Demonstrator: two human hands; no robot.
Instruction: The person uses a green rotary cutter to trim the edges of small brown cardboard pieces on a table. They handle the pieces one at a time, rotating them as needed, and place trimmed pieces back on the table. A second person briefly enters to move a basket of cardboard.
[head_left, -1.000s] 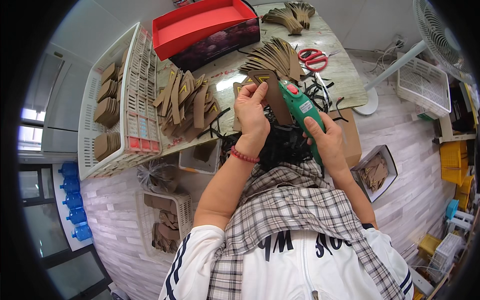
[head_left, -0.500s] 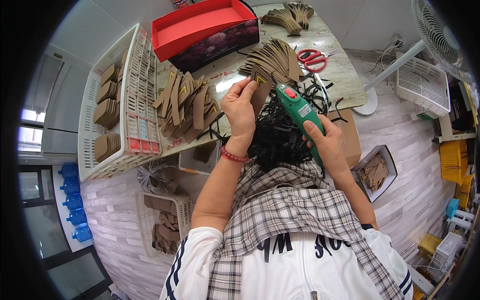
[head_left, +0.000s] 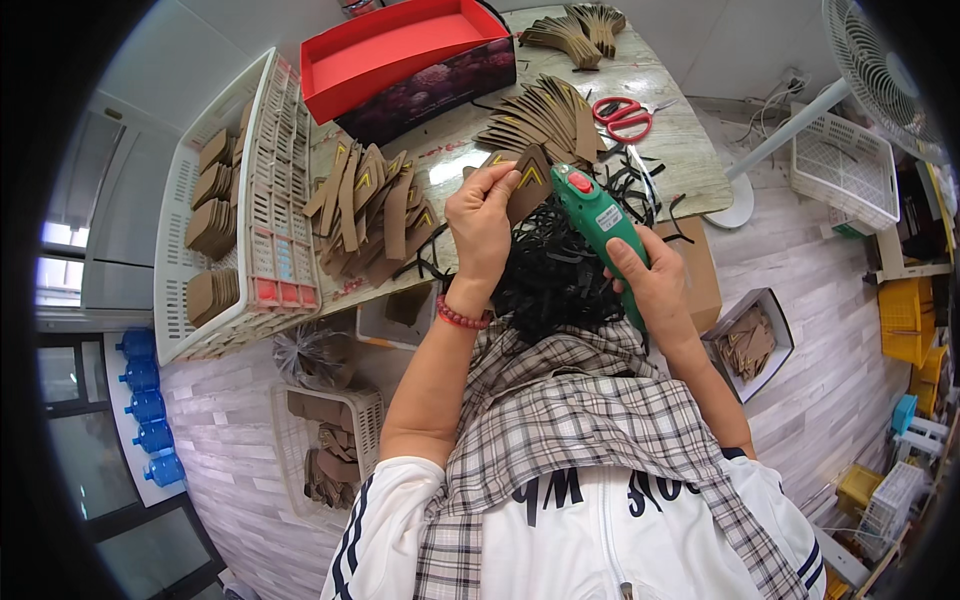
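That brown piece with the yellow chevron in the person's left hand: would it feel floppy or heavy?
Probably fairly stiff: the brown piece juts out from the left hand without visibly drooping. It looks light, as a fingertip pinch at one edge seems enough to hold it. Being thin and flat, it likely wouldn't roll.

Pale wall beyond my worn-looking table, grey-white plank-patterned floor around me, bright window far to my left, blue water bottles near dark-framed glass panels, white fan on my right.
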